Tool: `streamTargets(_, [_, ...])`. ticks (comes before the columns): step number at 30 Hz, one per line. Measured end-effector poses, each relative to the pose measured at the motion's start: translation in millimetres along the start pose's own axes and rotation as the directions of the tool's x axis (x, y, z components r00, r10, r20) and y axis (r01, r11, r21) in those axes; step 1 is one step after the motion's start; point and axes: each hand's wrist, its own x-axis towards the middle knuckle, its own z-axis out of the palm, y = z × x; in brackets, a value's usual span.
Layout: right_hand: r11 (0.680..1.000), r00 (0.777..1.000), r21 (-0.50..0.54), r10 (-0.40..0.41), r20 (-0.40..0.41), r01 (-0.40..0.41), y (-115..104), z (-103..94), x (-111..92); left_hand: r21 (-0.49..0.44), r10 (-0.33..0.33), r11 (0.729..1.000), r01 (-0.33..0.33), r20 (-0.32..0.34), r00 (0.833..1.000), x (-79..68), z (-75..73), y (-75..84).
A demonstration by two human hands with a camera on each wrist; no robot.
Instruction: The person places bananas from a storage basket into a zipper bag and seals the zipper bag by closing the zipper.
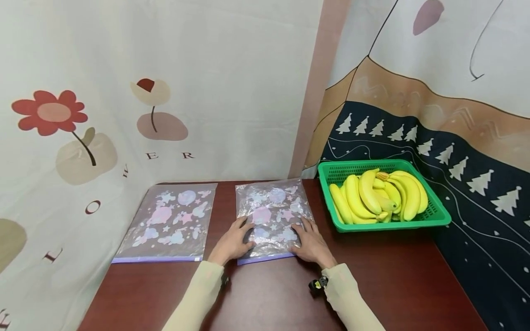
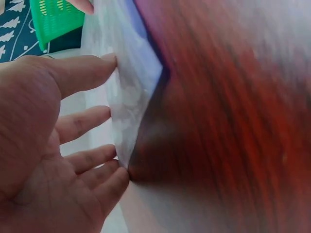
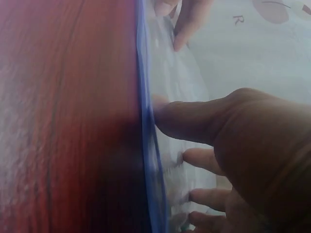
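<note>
A clear zip bag (image 1: pixel 271 214) printed with pastel stars and planets lies on the brown table, its purple zip edge facing me. My left hand (image 1: pixel 233 242) rests at its left side, fingertips touching the plastic. At the right side my right hand (image 1: pixel 312 243) also touches the bag, fingers spread. The left wrist view shows the left hand (image 2: pixel 63 131) with fingers extended against the bag's edge, near a corner of the zip strip (image 2: pixel 146 63). In the right wrist view the right thumb (image 3: pixel 194 119) lies beside the blue-purple zip strip (image 3: pixel 146 97).
A second printed zip bag (image 1: pixel 167 220) lies flat to the left. At the right stands a green plastic basket (image 1: pixel 397 225) holding several bananas (image 1: pixel 368 195). Patterned cloth (image 1: pixel 232 92) hangs behind the brown table (image 1: pixel 265 294) and along its sides.
</note>
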Motion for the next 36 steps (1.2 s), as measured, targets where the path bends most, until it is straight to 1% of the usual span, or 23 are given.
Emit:
streamTargets(4, [1.000, 1.000, 0.020, -0.022, 0.013, 0.022, 4, -1.0, 0, -0.005, -0.015, 1.000, 0.015, -0.008, 1.000, -5.3, 1.8, 3.8])
streamTargets(9, [0.996, 0.999, 0.073, -0.043, 0.019, 0.042, 11, -0.7, -2, -0.003, -0.035, 0.999, 0.035, -0.028, 0.999, -15.0, 8.9, 11.9])
streamTargets(13, [0.993, 0.997, 0.099, -0.073, 0.025, 0.070, 16, -0.9, -4, -0.004, -0.066, 0.998, 0.066, -0.063, 0.996, -26.1, 14.1, 22.2])
streamTargets(17, [0.989, 0.994, 0.117, -0.100, 0.043, 0.095, 19, -3.4, -4, 0.019, -0.093, 0.995, 0.095, -0.094, 0.991, -36.9, 18.2, 34.0])
streamTargets(23, [0.983, 0.990, 0.145, -0.126, 0.067, 0.116, 21, -9.3, -4, 0.059, -0.125, 0.989, 0.133, -0.117, 0.985, -49.0, 23.3, 51.4])
streamTargets(25, [0.982, 0.989, 0.147, -0.130, 0.075, 0.118, 22, -10.4, -4, 0.074, -0.124, 0.988, 0.134, -0.127, 0.984, -52.2, 24.1, 57.1])
streamTargets(29, [0.984, 0.987, 0.142, -0.119, 0.105, 0.104, 21, -10.5, -5, 0.125, -0.118, 0.983, 0.134, -0.126, 0.985, -57.3, 26.6, 64.1])
streamTargets(32, [0.986, 0.987, 0.137, -0.109, 0.114, 0.093, 20, -10.6, -5, 0.153, -0.115, 0.979, 0.134, -0.128, 0.985, -58.6, 26.2, 66.4])
streamTargets(36, [0.990, 0.992, 0.109, -0.098, 0.083, 0.089, 16, -11.3, -5, 0.173, -0.115, 0.975, 0.136, -0.126, 0.985, -54.2, 23.1, 67.0])
